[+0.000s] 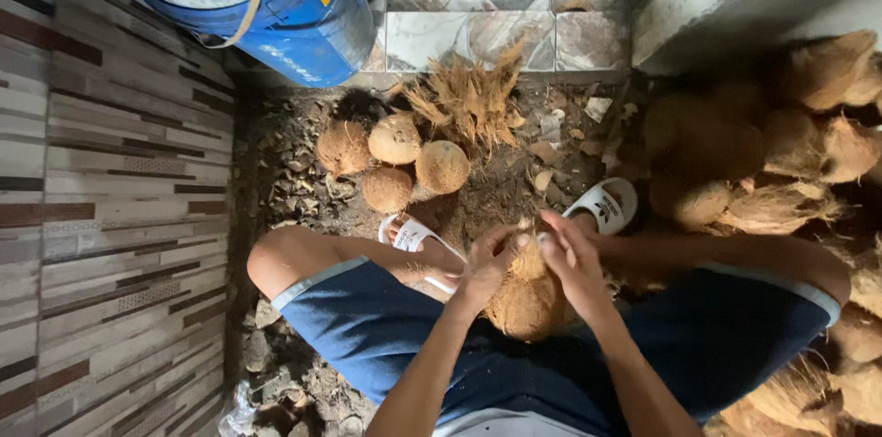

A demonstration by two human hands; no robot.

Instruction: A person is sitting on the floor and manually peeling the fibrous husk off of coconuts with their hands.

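1. Gripping a brown coconut (525, 295) between the knees, the person is sitting low in blue shorts (386, 331) and white sandals (606, 205).
2. The left hand (487, 264) is clasping the fibrous top of that coconut from its left side, fingers curled into the husk.
3. The right hand (574, 262) is pinching the same tuft from the right, touching the left fingertips.
4. Four husked coconuts (393, 161) are lying on the dirt ahead, beside loose husk fibres (469, 102).
5. A blue barrel (285, 5) is standing at the far left; unhusked coconuts (781, 152) are piling up on the right.
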